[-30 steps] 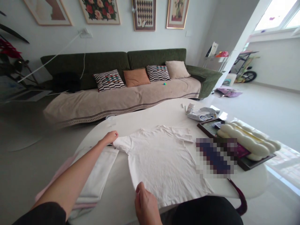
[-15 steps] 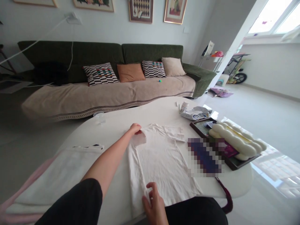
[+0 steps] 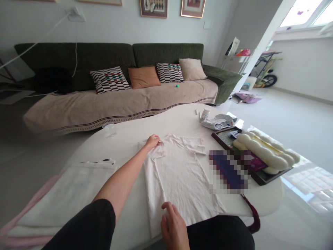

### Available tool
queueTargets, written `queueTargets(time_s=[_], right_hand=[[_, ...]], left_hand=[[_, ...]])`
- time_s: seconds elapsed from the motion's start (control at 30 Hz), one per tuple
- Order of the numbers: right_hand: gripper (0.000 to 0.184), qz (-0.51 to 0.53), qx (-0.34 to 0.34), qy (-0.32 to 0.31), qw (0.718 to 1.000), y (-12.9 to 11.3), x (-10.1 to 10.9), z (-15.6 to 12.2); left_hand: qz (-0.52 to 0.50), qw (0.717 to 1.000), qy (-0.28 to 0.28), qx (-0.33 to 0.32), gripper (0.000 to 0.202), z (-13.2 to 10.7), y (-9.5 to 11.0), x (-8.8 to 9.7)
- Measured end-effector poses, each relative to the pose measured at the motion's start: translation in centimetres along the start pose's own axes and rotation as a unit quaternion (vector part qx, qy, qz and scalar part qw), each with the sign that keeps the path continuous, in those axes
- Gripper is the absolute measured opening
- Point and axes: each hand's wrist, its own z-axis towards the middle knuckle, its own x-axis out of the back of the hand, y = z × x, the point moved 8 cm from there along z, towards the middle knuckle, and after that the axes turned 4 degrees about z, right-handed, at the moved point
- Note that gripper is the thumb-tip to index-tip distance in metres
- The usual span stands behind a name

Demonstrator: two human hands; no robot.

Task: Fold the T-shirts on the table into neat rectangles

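A white T-shirt (image 3: 179,173) lies flat on the white oval table (image 3: 135,132), its left side folded in over the body. My left hand (image 3: 153,141) reaches across and pinches the folded sleeve near the shoulder. My right hand (image 3: 173,224) rests at the shirt's bottom hem near the table's front edge, fingers curled down onto the cloth.
A stack of folded white and pink cloth (image 3: 62,194) sits at the table's left. A dark tray (image 3: 262,175) with a cream puffy object (image 3: 265,151) stands at the right, crumpled packets (image 3: 217,122) behind it. A green sofa (image 3: 117,80) with cushions lies beyond.
My left hand carried the shirt's left sleeve rightward and folded that side over the body. My right hand stayed at the hem. The camera view shifted right.
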Motion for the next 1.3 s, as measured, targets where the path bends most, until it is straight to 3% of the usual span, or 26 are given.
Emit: queueTargets(time_s=[0.2,0.3,0.4,0.57,0.83,0.97,1.1,1.3], right_hand=[[0.032,-0.202,0.023,0.026,0.979,0.2,1.2,-0.2],[0.033,-0.194,0.101,0.027,0.976,-1.9,1.2,0.7],[0.045,-0.157,0.159,-0.036,0.974,-3.7,-0.8,1.5],[0.063,-0.156,0.137,-0.097,0.973,-3.8,-3.5,1.4],[0.073,-0.133,0.108,-0.096,0.981,-5.6,-5.4,0.5],[0.065,-0.119,0.101,-0.087,0.984,-5.8,-5.0,1.3],[0.059,-0.118,0.097,-0.074,0.985,-4.7,-4.3,2.3],[0.060,-0.125,0.099,-0.075,0.984,-3.8,-4.7,2.3]], left_hand=[[0.031,0.988,0.048,-0.145,0.033,-4.6,0.1,2.0],[0.098,0.972,0.050,-0.206,0.037,-7.4,-1.1,2.1],[0.237,0.936,0.024,-0.258,0.044,-9.0,-2.3,0.5],[0.340,0.910,0.003,-0.237,0.054,-8.6,-3.9,-0.5],[0.354,0.905,-0.027,-0.235,0.058,-8.5,-5.4,1.4],[0.360,0.906,-0.024,-0.221,0.053,-8.1,-4.2,1.8],[0.360,0.908,-0.003,-0.214,0.051,-7.1,-1.9,0.1],[0.357,0.919,-0.006,-0.166,0.054,-6.1,-2.2,-1.9]])
